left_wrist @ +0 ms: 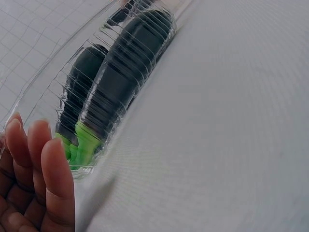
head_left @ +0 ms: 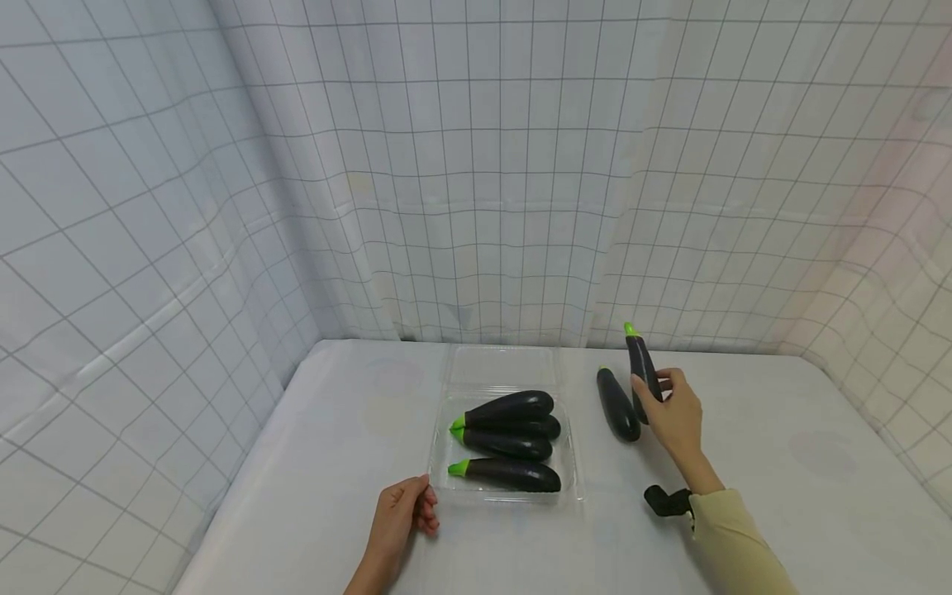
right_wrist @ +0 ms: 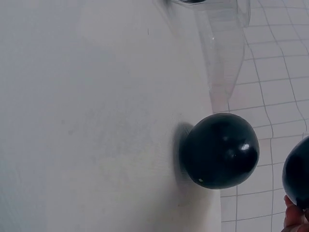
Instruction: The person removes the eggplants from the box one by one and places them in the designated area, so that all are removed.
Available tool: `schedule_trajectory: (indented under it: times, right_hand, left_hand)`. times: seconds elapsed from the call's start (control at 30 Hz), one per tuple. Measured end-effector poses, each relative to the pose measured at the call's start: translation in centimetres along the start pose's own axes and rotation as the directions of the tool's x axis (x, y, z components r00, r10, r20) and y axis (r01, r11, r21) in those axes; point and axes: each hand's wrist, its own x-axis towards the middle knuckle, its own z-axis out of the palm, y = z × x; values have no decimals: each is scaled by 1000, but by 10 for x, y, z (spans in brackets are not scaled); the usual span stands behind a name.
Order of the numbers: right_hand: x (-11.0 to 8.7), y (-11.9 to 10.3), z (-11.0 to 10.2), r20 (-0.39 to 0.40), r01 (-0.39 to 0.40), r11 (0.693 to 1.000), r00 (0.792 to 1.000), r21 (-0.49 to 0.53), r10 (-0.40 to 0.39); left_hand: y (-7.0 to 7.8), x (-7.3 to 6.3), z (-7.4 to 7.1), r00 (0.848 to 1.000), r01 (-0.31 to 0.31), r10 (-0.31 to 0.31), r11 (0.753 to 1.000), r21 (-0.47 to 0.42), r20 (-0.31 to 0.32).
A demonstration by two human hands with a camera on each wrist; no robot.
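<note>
In the head view, my right hand (head_left: 675, 417) grips an eggplant (head_left: 641, 364) above the table, its green stem end pointing up and away. Just left of it a second eggplant (head_left: 617, 406) lies on the table; its rounded end (right_wrist: 219, 151) is large in the right wrist view, with the held one at the right edge. Several eggplants (head_left: 509, 475) lie crosswise in a clear plastic container (head_left: 439, 463), green stems to the left. At the container's near left corner, my left hand (head_left: 397, 516) pinches the rim; its thumb is hidden in the left wrist view.
The container's clear lid (head_left: 502, 364) lies folded back behind it. A black device (head_left: 668, 501) is strapped at the right wrist. White cloth with a grid pattern (head_left: 498, 190) hangs behind and beside the white table (head_left: 335, 430).
</note>
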Motion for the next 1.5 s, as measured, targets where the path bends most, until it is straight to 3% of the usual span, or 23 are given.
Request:
schedule_trajectory:
  times: [0.33,0.97,1.5]
  right_hand:
    - [1,8,-3,68,-36,999,997,-40,38]
    - [0,26,-6,97,-92,987,990,-133,105]
    - [1,30,-10,258,-120,969,950,-214,175]
  left_hand:
    - [-2,1,0,1000,0,0,1000,0,-3]
    - [1,0,-1,1000,-14,14,1000,-2,-4]
    - [0,0,-1,1000,-26,26,1000,9,11]
